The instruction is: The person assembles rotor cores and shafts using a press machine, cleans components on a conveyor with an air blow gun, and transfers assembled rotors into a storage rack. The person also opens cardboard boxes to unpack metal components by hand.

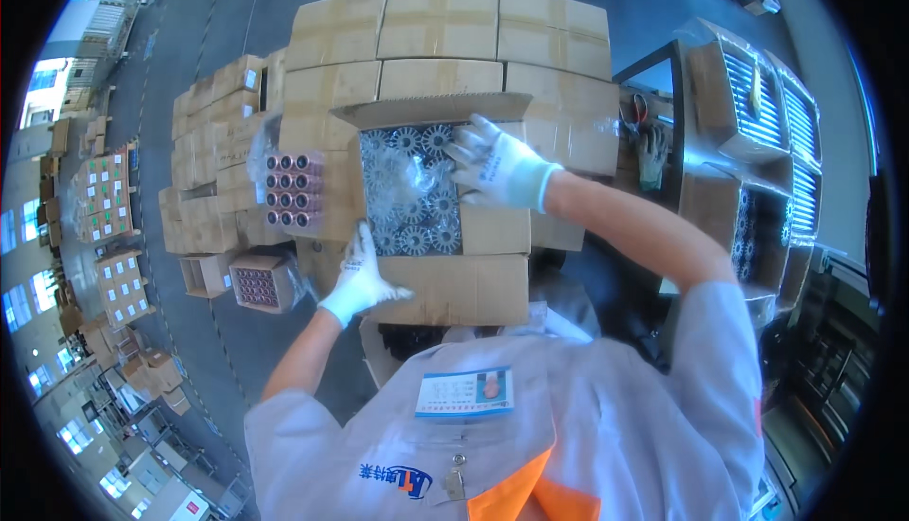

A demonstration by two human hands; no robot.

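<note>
An open cardboard carton (445, 284) stands in front of me with its flaps folded outward. Packed inside are several grey, gear-shaped finned metal parts (414, 238) in rows, under a crumpled clear plastic sheet (409, 178). My left hand (358, 279), in a white glove, rests at the carton's near left corner with its fingers stretched and the thumb apart over the near flap. White-gloved too, my right hand (500, 166) lies spread at the right edge, its fingertips over the plastic and the parts. Neither hand visibly grips anything.
Stacked sealed cartons (445, 24) stand behind the open one. Left of it sits a block of copper-coloured cylindrical parts (294, 189); a small carton of similar parts (258, 286) is lower left. To the right are red-handled scissors (634, 109), a grey glove (653, 153) and open cartons of finned parts (734, 227).
</note>
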